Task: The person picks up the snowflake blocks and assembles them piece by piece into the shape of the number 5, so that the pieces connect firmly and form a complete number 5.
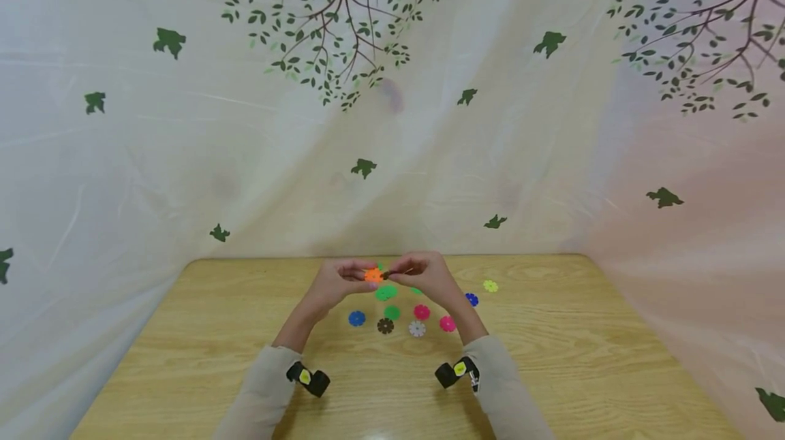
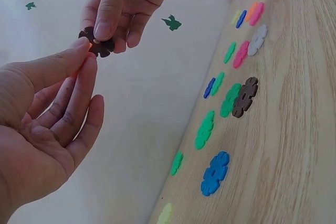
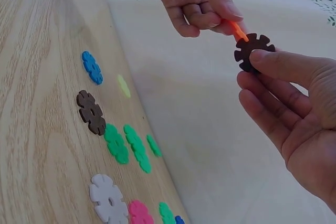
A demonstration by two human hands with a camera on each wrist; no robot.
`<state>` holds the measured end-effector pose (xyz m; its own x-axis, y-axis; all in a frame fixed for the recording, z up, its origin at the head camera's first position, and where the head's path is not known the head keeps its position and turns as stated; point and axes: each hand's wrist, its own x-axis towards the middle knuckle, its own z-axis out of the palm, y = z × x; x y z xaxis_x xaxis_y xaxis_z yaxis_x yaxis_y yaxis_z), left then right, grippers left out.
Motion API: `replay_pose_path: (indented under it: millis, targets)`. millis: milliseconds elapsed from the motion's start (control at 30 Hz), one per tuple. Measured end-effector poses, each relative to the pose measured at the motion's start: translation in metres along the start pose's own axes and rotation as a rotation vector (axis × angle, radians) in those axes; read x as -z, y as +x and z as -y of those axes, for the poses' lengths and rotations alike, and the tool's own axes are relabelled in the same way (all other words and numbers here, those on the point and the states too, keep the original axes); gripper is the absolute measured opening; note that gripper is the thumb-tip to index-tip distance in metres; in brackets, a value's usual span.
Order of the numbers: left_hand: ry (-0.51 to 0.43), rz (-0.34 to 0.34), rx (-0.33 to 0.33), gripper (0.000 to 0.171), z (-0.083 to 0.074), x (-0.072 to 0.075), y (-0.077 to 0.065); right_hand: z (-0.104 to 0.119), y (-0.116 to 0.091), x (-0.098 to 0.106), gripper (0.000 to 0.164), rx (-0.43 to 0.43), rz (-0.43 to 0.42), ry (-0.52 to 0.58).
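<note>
My left hand [image 1: 331, 287] pinches an orange flower-shaped snowflake disc [image 1: 373, 275] between thumb and fingers. Thumb and fingers of my right hand [image 1: 431, 275] hold a brown snowflake disc [image 3: 258, 42] with notches round its rim. Both discs are raised above the far part of the table. In the right wrist view, the orange disc appears edge-on and meets the brown one's rim at an angle; how deep it sits in a notch I cannot tell. Fingers cover much of the orange disc in the left wrist view.
Beneath the hands, several loose discs lie on the wooden table [image 1: 202, 344]: blue [image 1: 357, 318], brown [image 1: 385, 326], green [image 1: 392, 312], white [image 1: 417, 328], pink [image 1: 448, 323]. Farther right lie a dark blue disc [image 1: 471, 300] and a yellow disc [image 1: 490, 286]. A printed curtain [image 1: 276, 174] hangs behind.
</note>
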<state>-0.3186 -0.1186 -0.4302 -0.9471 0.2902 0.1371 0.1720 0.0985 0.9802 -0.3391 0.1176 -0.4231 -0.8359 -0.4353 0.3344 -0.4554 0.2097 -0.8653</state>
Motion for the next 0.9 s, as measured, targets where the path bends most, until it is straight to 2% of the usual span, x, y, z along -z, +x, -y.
replay_pose_path:
  millis: [367,667,900]
  targets:
    - [0.035,-0.043,-0.023,0.037,0.003,-0.008,0.002,0.001,0.001,-0.003,0.006,-0.008,-0.048,0.027]
    - [-0.017,-0.097,0.012,0.037,0.004,-0.012,0.001,0.0,0.003,-0.006,0.008,0.005,-0.077,0.053]
    - [-0.05,-0.097,0.047,0.042,0.003,-0.014,0.001,0.002,0.001,-0.005,0.009,-0.027,-0.078,0.078]
